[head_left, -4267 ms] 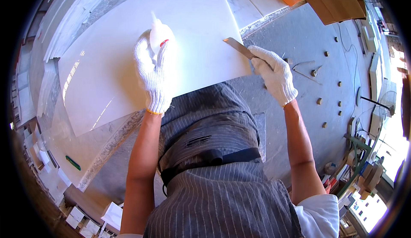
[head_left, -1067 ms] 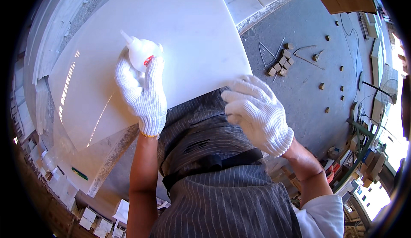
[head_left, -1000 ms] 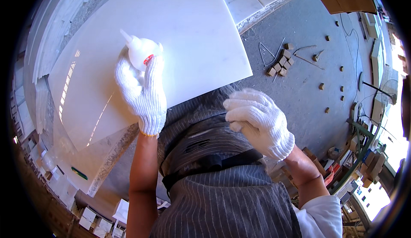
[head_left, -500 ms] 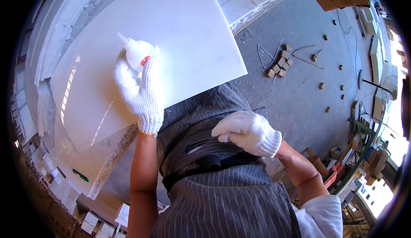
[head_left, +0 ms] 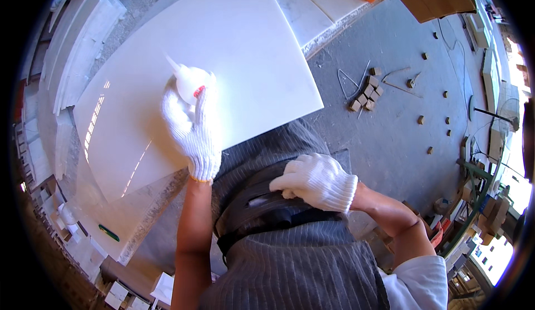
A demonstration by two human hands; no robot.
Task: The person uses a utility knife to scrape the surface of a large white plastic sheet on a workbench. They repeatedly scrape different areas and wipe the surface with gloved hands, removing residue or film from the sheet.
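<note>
The squeeze bottle (head_left: 189, 82) is gripped by the left hand (head_left: 195, 134) at ten o'clock, over a white slab (head_left: 251, 59); at four, the grip of the right hand (head_left: 317, 182) cannot be judged.

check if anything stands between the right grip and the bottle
Only the left grip itself, which holds the bottle over the slab and covers part of its lower side, toward the right grip. Nothing else visible stands between them; the right grip is at the apron.
</note>
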